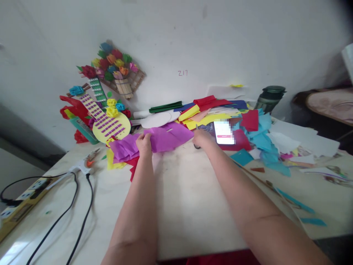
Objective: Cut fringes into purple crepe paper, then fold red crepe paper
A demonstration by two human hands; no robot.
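My left hand is closed on the near edge of a crumpled purple paper sheet lying on the pale wooden table. My right hand is closed around scissors, whose dark handle loop shows under the fingers and whose tip points up by the purple sheet's right edge. A phone with a lit screen lies just right of my right hand.
A heap of coloured paper scraps covers the back right of the table. Paper flower crafts and a yellow paper guitar lean on the wall at back left. A power strip with black cables lies at left. A dark bottle stands behind.
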